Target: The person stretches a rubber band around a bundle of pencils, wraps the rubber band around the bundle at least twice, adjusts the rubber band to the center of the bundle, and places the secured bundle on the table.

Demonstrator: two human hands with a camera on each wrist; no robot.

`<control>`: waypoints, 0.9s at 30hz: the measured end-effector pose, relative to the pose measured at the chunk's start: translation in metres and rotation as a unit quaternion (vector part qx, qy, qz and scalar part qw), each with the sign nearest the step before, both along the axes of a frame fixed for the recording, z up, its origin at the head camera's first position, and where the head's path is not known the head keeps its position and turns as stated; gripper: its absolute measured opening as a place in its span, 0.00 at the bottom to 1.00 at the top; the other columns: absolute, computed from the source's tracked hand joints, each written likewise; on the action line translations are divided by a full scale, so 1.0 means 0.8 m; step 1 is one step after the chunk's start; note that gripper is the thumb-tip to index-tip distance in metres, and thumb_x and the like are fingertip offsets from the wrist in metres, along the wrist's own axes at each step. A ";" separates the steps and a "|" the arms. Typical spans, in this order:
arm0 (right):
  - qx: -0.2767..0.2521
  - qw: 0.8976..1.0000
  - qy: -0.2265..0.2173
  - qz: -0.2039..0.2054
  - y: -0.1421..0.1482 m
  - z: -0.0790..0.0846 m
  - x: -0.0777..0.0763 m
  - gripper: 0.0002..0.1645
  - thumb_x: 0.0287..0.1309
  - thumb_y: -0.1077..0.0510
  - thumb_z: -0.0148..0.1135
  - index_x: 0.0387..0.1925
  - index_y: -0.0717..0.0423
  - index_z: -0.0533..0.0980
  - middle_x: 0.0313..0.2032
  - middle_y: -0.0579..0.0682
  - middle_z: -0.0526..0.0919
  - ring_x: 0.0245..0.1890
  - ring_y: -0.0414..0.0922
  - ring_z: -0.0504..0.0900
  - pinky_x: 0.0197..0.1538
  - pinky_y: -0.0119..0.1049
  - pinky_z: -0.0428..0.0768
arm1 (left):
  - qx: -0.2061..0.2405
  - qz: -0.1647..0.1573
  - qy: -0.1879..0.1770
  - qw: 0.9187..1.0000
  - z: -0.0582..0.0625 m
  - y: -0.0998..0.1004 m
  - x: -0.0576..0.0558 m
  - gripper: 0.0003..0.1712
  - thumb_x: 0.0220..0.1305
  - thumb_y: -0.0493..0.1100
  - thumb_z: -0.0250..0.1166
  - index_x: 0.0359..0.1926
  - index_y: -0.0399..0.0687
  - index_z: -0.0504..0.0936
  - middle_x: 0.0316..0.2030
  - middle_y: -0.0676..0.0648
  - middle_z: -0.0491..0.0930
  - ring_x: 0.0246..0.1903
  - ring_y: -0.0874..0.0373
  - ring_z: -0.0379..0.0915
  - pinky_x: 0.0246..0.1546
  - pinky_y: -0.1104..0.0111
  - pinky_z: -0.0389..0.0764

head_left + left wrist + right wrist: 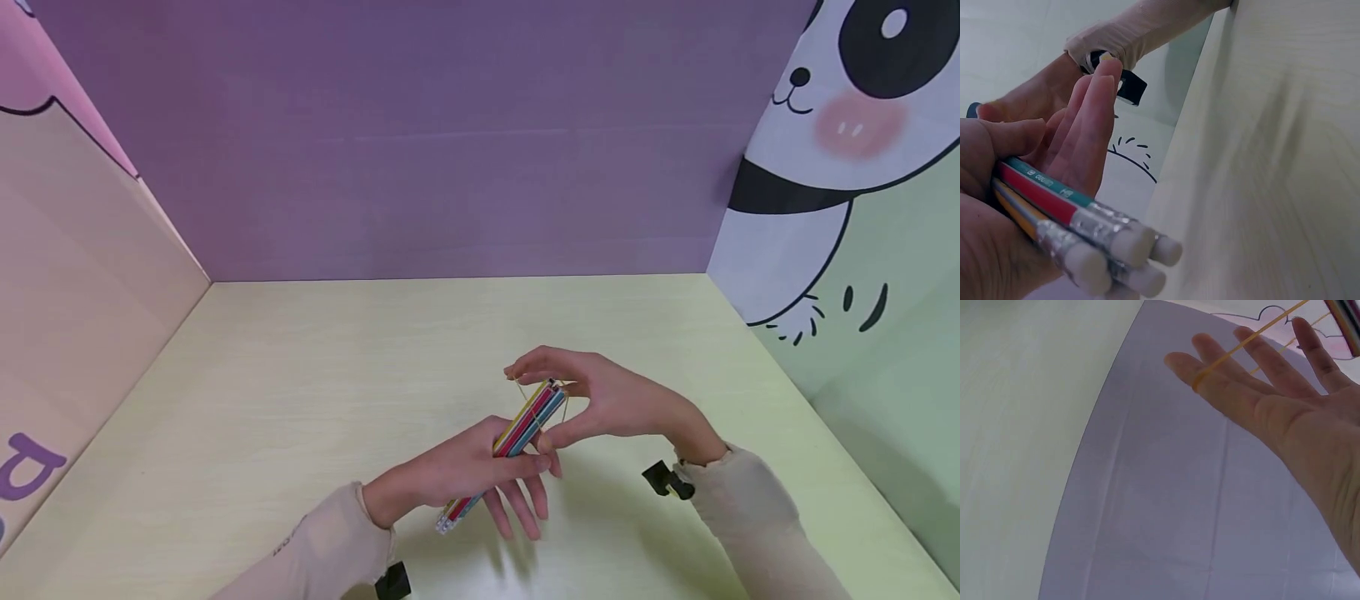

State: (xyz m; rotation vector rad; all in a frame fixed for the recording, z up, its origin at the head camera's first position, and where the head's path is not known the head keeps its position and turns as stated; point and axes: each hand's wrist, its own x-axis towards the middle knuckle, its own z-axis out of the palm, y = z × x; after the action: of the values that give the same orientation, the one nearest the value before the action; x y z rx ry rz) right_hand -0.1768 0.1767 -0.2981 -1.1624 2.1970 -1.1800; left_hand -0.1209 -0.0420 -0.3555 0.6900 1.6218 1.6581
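A bundle of colourful pencils (528, 423) lies slanted across my left hand (468, 468), its thumb clamping them to the palm while the other fingers stretch out straight. White erasers (1132, 247) in silvery ferrules stick out at the bundle's lower end in the left wrist view. Around the upper end, my right hand (618, 404) spreads its thumb and fingers apart. A thin yellow rubber band (1279, 319) is stretched over those digits in the right wrist view. From above, the band's strands run beside and across the pencils' top end.
Both hands are above a pale wooden tabletop (300, 400). A purple panel (450, 150) rises at the back, a pink one (82, 275) at left and a green one with a panda drawing (885, 350) at right. Black clips (660, 479) hang by the cuffs.
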 end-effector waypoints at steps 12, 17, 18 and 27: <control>-0.019 0.999 -0.024 0.025 -0.002 -0.005 0.000 0.31 0.53 0.54 0.76 0.57 0.39 0.73 0.60 0.42 0.76 0.58 0.41 0.79 0.67 0.49 0.70 | -0.004 0.019 0.012 1.000 0.010 -0.004 0.001 0.15 0.74 0.48 0.58 0.48 0.39 0.77 0.34 0.37 0.86 0.33 0.41 0.87 0.30 0.49 0.86; 0.002 1.000 -0.013 0.017 -0.001 -0.008 -0.004 0.27 0.57 0.52 0.72 0.57 0.38 0.72 0.62 0.39 0.74 0.58 0.39 0.79 0.68 0.47 0.68 | -0.005 0.040 0.008 0.999 0.009 -0.005 -0.002 0.13 0.74 0.45 0.58 0.46 0.38 0.76 0.33 0.36 0.86 0.32 0.40 0.86 0.29 0.49 0.86; 0.004 1.000 -0.009 0.016 -0.001 -0.008 -0.005 0.26 0.58 0.52 0.71 0.57 0.38 0.72 0.62 0.39 0.74 0.59 0.38 0.78 0.68 0.46 0.69 | -0.006 0.045 0.008 0.999 0.008 -0.005 -0.002 0.12 0.74 0.45 0.58 0.46 0.38 0.76 0.33 0.36 0.85 0.32 0.40 0.86 0.29 0.49 0.86; 0.007 0.999 -0.026 0.021 -0.001 -0.012 -0.008 0.23 0.63 0.53 0.67 0.57 0.41 0.69 0.51 0.44 0.81 0.51 0.43 0.84 0.59 0.41 0.79 | -0.014 0.073 0.007 0.997 0.006 -0.008 -0.008 0.12 0.74 0.44 0.57 0.46 0.38 0.76 0.32 0.35 0.85 0.32 0.39 0.86 0.29 0.50 0.86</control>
State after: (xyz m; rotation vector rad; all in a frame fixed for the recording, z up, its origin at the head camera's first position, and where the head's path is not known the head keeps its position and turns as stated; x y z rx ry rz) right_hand -0.1834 0.1761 -0.3073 -1.1539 2.1296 -1.1618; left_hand -0.1270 -0.0482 -0.3505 0.5834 1.7376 1.7329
